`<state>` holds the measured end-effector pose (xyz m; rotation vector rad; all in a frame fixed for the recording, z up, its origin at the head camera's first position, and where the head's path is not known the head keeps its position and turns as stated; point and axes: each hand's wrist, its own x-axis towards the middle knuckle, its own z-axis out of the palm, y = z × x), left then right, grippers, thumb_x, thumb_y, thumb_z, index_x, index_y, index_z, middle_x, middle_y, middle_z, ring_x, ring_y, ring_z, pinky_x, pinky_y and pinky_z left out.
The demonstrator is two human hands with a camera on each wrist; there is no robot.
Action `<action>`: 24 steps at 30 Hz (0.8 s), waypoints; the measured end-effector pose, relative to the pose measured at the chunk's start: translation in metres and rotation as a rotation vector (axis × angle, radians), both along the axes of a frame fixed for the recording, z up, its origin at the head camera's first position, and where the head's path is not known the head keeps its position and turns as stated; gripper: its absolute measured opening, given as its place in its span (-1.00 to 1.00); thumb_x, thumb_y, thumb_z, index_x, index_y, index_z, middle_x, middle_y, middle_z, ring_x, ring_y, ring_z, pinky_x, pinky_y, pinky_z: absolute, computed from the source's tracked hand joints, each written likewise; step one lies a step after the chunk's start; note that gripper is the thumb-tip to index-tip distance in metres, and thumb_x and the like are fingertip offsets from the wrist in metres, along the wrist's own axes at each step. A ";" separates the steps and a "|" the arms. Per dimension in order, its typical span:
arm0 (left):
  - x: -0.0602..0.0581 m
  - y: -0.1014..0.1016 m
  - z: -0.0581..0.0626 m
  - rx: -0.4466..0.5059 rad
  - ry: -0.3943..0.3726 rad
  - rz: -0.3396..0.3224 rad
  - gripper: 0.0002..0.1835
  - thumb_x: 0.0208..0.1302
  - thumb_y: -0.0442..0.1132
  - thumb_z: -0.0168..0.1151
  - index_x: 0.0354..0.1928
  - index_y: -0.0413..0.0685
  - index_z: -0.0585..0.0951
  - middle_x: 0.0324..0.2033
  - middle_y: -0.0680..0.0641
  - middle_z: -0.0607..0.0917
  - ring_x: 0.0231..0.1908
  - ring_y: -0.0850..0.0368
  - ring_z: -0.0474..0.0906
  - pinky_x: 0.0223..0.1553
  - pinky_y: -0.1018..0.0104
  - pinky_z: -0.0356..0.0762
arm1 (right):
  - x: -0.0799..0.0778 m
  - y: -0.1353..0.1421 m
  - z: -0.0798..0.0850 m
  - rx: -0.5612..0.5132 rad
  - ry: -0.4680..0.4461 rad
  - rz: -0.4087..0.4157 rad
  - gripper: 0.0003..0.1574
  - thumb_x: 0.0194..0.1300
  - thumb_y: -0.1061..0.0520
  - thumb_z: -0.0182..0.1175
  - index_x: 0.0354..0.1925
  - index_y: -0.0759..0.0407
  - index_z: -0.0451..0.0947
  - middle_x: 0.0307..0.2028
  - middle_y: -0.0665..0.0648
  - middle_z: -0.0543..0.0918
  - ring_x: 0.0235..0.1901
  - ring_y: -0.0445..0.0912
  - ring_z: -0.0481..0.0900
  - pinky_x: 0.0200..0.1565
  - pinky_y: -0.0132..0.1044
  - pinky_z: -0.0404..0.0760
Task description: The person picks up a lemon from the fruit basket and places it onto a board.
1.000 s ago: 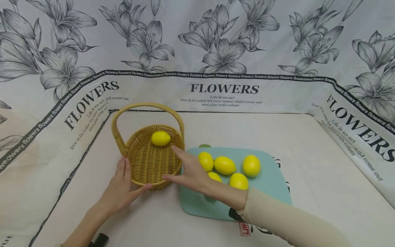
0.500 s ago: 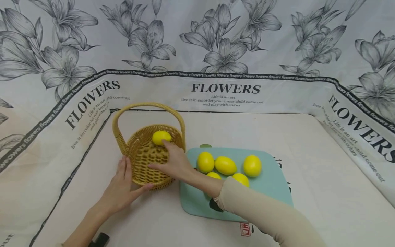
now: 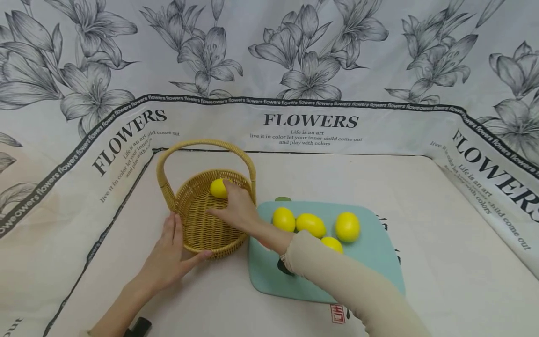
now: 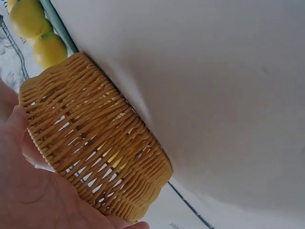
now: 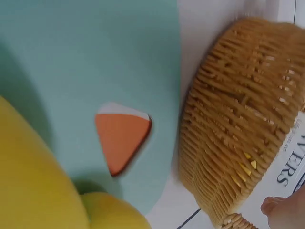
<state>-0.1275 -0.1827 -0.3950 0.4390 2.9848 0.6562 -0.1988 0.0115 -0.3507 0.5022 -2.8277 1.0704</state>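
Note:
A round wicker basket [image 3: 204, 234] with a tall arched handle stands at the left of the table. Inside, near its back wall, lies a lemon [image 3: 216, 188]. My right hand [image 3: 240, 209] reaches over the basket's right rim; its forefinger lies over the lemon's right side while the thumb stands apart, and the other fingers are hidden. My left hand [image 3: 168, 252] rests against the basket's left front, fingers straight along the wall and thumb at the front rim. Through the weave in the left wrist view, some yellow shows behind the basket wall [image 4: 90, 133].
Several lemons [image 3: 310, 225] lie on a pale teal board [image 3: 269, 283] right of the basket, partly hidden by my right sleeve [image 3: 337, 267]. A flower-printed cloth [image 3: 311, 124] covers the table and backdrop. A dark object [image 3: 141, 326] shows beside my left forearm.
My right hand has moved left and farther into the basket, up to the lemon there, and now covers part of it. My left hand keeps its place on the basket.

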 end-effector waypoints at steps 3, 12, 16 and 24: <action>0.000 -0.001 -0.001 -0.007 0.008 0.001 0.27 0.19 0.40 0.07 0.42 -0.51 -0.29 0.43 -0.51 -0.30 0.43 -0.47 -0.25 0.33 -0.33 0.02 | -0.008 -0.002 0.001 0.003 -0.009 -0.025 0.05 0.13 -0.10 0.39 0.40 0.32 0.16 0.23 0.24 0.50 0.16 0.03 0.53 0.17 -0.19 0.54; 0.000 0.000 0.000 -0.018 0.021 0.008 0.27 0.19 0.42 0.06 0.42 -0.52 -0.27 0.43 -0.51 -0.28 0.43 -0.47 -0.22 0.32 -0.33 0.05 | -0.020 -0.005 0.002 0.022 -0.089 -0.047 0.18 0.10 -0.18 0.40 0.46 0.26 0.04 0.35 0.20 0.36 0.26 0.01 0.43 0.25 -0.18 0.47; 0.000 0.000 0.000 -0.014 0.024 0.007 0.27 0.19 0.41 0.07 0.42 -0.52 -0.26 0.43 -0.51 -0.27 0.43 -0.47 -0.21 0.32 -0.33 0.06 | -0.026 -0.007 -0.001 0.015 -0.092 -0.046 0.13 0.10 -0.18 0.39 0.42 0.25 0.09 0.23 0.19 0.47 0.11 -0.04 0.51 0.11 -0.24 0.56; 0.000 0.000 -0.001 -0.007 0.031 0.001 0.26 0.19 0.40 0.08 0.42 -0.52 -0.26 0.43 -0.52 -0.27 0.43 -0.47 -0.21 0.33 -0.32 0.05 | -0.036 -0.011 -0.007 0.016 -0.102 -0.050 -0.08 0.07 -0.11 0.44 0.25 0.20 0.25 0.00 0.13 0.54 -0.13 -0.11 0.53 -0.13 -0.34 0.58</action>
